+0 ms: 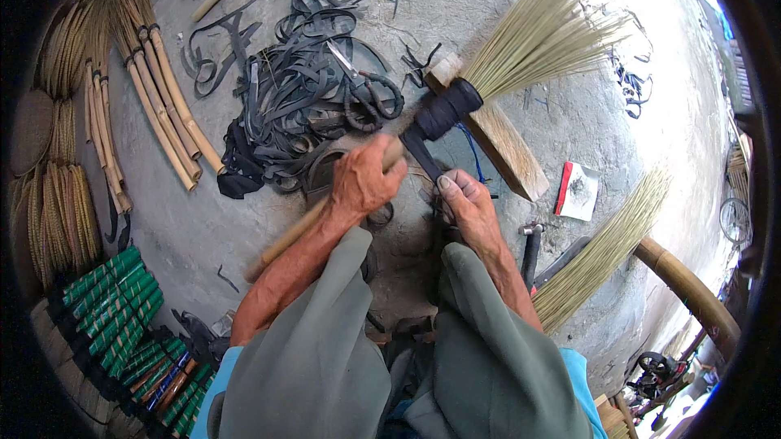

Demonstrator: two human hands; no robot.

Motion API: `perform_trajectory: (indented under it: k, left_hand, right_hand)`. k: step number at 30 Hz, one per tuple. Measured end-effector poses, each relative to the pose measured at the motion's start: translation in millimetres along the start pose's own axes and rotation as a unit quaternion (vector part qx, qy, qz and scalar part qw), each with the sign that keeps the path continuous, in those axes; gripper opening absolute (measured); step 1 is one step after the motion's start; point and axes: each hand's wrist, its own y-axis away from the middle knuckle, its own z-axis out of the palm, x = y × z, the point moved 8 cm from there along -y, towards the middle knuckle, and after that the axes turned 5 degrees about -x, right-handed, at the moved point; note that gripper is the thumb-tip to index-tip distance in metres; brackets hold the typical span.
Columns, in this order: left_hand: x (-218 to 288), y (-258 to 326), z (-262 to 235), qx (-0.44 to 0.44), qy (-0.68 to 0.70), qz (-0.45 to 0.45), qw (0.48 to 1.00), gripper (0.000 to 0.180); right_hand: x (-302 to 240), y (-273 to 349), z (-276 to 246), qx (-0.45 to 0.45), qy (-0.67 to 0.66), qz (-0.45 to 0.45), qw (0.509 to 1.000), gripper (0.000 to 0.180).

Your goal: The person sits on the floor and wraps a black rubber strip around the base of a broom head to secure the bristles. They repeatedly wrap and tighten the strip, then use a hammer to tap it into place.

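My left hand (pixel 366 179) is closed round the bamboo handle (pixel 286 242) of a broom, just below its neck. The handle slants from lower left up to the right, where pale straw bristles (pixel 541 40) fan out. A black rubber strip (pixel 425 159) is wound in layers round the broom's neck (pixel 449 109). Its tail runs down to my right hand (pixel 468 201), which pinches it between thumb and fingers. The neck lies over a wooden block (pixel 514 154) on the ground. Both hands are above and between my knees.
Scissors (pixel 346 61) with wrapped handles lie on a heap of black rubber strips (pixel 285 85). Finished-looking brooms (pixel 150 101) and green-wrapped bundles (pixel 118 301) are at the left. To the right are a red-and-white packet (pixel 578 192), a hammer (pixel 530 253) and loose straw (pixel 606 245).
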Motion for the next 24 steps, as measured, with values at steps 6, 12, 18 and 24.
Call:
perform_trajectory:
  k: [6,12,18,24]
  left_hand:
    - [-3,0,8,-0.034,0.084,-0.008,0.996,0.047]
    - [5,-4,-3,-0.024,0.058,0.053,0.997,0.042]
    - [3,10,13,-0.070,0.046,-0.045,0.996,0.039]
    - [6,3,8,-0.072,0.077,0.011,0.994,0.043]
  right_hand:
    - [3,25,-5,0.009,0.023,0.033,0.999,0.035]
    - [3,27,-4,0.010,0.015,0.023,1.000,0.036]
    - [4,29,-7,0.017,0.020,0.011,1.000,0.039]
    - [6,34,-9,0.018,0.016,0.017,1.000,0.041]
